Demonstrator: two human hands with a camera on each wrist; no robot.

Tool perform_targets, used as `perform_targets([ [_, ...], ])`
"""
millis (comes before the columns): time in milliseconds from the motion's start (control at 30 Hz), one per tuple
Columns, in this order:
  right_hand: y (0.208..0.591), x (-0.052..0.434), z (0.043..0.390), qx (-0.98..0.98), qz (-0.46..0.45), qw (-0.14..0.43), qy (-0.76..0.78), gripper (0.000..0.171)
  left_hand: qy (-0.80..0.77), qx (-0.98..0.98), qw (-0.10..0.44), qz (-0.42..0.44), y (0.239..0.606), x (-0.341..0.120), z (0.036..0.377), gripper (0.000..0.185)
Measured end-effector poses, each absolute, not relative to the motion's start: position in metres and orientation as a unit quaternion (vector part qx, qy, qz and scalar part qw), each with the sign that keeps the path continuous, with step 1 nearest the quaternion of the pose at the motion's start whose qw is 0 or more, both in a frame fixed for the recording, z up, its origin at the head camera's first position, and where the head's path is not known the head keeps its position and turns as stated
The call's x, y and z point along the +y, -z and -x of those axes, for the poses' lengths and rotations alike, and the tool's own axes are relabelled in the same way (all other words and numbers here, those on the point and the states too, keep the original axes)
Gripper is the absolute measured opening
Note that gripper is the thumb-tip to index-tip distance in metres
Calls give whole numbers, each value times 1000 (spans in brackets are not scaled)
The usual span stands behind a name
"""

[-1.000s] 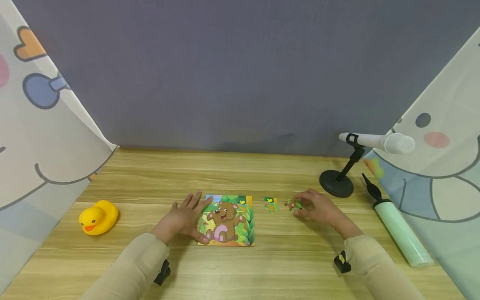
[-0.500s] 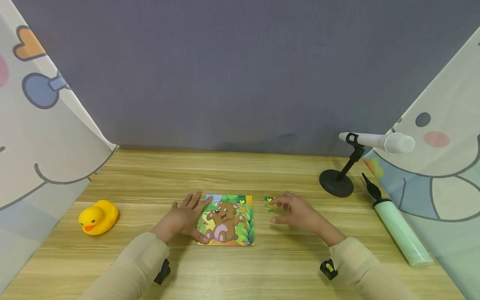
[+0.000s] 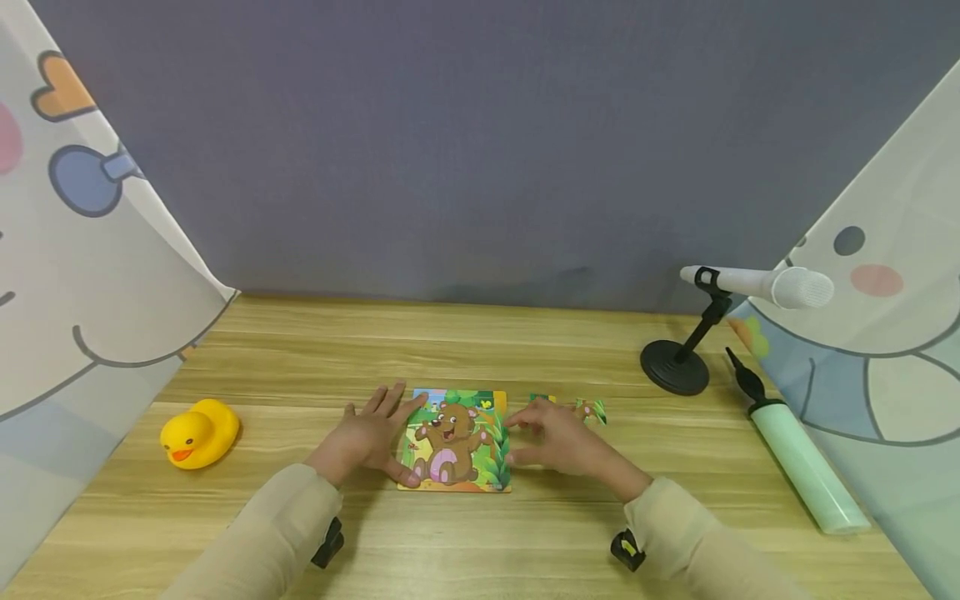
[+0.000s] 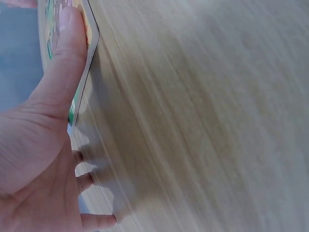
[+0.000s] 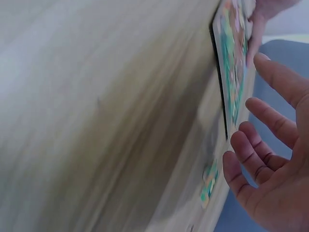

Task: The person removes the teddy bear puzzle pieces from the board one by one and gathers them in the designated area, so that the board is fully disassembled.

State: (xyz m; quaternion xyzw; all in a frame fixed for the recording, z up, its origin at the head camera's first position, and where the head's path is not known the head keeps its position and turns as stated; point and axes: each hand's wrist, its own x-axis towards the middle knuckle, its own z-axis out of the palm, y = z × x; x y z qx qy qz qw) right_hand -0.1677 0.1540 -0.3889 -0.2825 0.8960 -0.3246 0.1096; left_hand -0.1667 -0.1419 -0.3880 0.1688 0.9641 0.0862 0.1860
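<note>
A square bear jigsaw puzzle (image 3: 450,442) lies flat on the wooden table. My left hand (image 3: 365,437) rests at its left edge, fingers spread; the thumb (image 4: 72,43) lies on the board's near left corner in the left wrist view. My right hand (image 3: 558,437) is at the puzzle's right edge, holding nothing. Its fingers (image 5: 275,118) are loosely bent and apart in the right wrist view; whether they touch the board I cannot tell. Behind that hand lie two loose puzzle pieces: one (image 3: 542,397) is mostly hidden, the other (image 3: 592,411) shows further right.
A yellow rubber duck (image 3: 200,433) sits at the left. Toward the back right stands a white microphone (image 3: 772,286) on a black stand (image 3: 675,367). A pale green hand pump (image 3: 806,467) lies along the right side. A grey panel (image 3: 480,167) rises behind the table.
My right hand has left the farther loose piece and moved left, past the nearer one, to the puzzle's right edge. The farther piece stays on the table. My left hand has kept its place.
</note>
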Motion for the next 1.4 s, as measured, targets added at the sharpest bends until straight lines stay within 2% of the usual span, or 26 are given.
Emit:
perform_targets([
  [167, 394, 141, 162, 900, 307, 113, 287, 44, -82, 965, 186, -168, 388, -142, 166, 122],
  [400, 401, 130, 159, 910, 333, 73, 236, 48, -80, 965, 186, -169, 387, -142, 165, 121],
  [700, 403, 122, 158, 915, 308, 73, 250, 45, -79, 964, 186, -170, 386, -141, 164, 122],
  [967, 401, 124, 155, 934, 284, 62, 208, 50, -86, 964, 185, -173, 386, -142, 166, 122],
  [1200, 402, 128, 154, 923, 308, 61, 225, 40, -80, 964, 187, -172, 388, -142, 167, 122],
  [1400, 401, 127, 154, 925, 310, 64, 212, 46, -79, 964, 186, -172, 388, -142, 167, 122],
])
